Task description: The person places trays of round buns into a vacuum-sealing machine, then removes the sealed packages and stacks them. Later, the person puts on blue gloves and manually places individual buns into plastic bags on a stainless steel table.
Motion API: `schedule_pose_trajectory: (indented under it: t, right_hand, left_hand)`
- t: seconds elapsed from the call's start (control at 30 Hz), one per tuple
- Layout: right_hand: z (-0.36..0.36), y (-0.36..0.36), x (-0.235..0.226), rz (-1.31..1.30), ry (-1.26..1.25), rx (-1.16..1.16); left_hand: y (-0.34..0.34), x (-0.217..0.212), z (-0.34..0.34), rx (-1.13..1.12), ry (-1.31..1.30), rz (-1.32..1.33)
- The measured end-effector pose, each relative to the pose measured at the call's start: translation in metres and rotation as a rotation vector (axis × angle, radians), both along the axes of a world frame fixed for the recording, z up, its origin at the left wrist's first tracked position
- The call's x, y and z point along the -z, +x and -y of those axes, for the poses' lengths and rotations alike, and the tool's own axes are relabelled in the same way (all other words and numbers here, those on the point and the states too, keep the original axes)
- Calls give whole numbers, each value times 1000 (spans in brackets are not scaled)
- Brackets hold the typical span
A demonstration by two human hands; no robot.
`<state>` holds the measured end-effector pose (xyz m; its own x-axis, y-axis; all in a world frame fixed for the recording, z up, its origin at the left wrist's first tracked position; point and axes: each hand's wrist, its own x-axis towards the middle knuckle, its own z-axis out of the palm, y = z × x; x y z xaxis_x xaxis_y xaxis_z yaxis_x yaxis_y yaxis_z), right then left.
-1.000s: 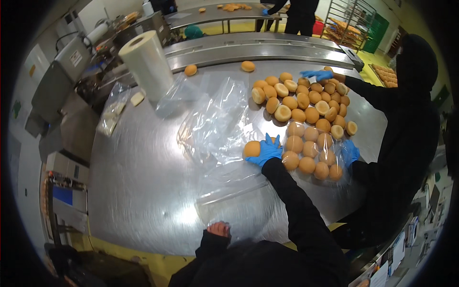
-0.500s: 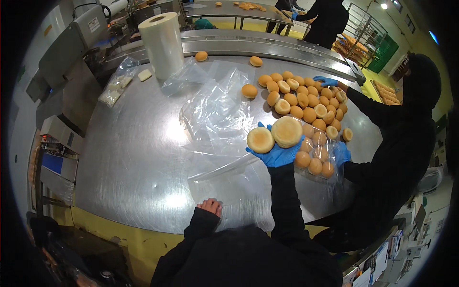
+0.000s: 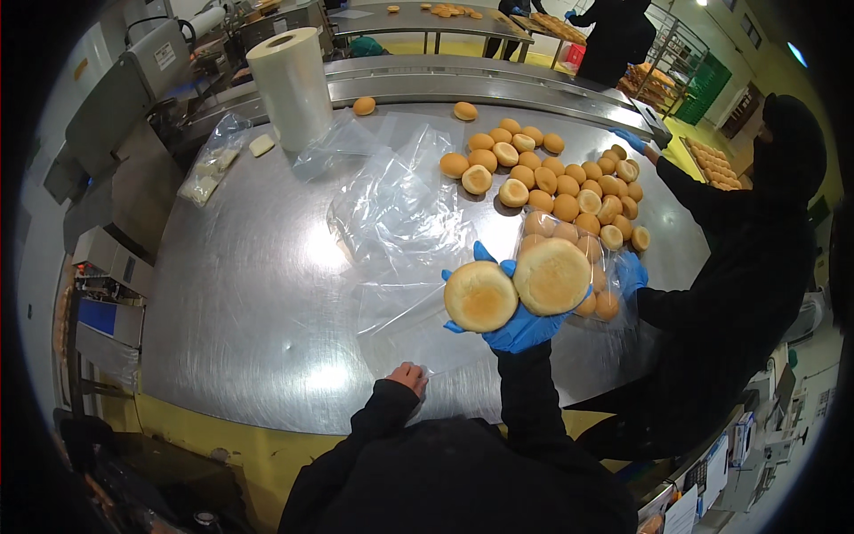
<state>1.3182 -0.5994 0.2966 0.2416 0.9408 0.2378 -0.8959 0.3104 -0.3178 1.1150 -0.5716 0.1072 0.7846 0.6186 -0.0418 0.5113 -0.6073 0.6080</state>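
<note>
- Our right hand [image 3: 520, 325], blue-gloved, has risen from the bun pile [image 3: 556, 182] since a second ago; its fingers are spread flat under two buns [image 3: 516, 287], held above the table [image 3: 258, 294].
- Half a second ago they sat lower; now they are nearer us, over the clear bag [image 3: 400, 231].
- Our bare left hand [image 3: 409, 378] presses the bag's near edge, fingers curled together.
- A co-worker's gloved hand [image 3: 630, 271] holds a filled bag beside ours.
- We judge bagging comes next.
</note>
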Motion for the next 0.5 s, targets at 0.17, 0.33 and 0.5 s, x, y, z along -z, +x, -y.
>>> schedule_pose_trajectory:
  t: [0.17,0.33,0.5]
  right_hand:
    - [7,-17,30,-9,-44,-60]
    - [17,-80,143,1077,-163,400]
    - [42,-69,150,1983,-401,303]
  left_hand:
    - [3,-7,0,-124,-118,5]
    - [2,60,-28,-376,-532,152]
    - [1,-3,-41,-575,-442,334]
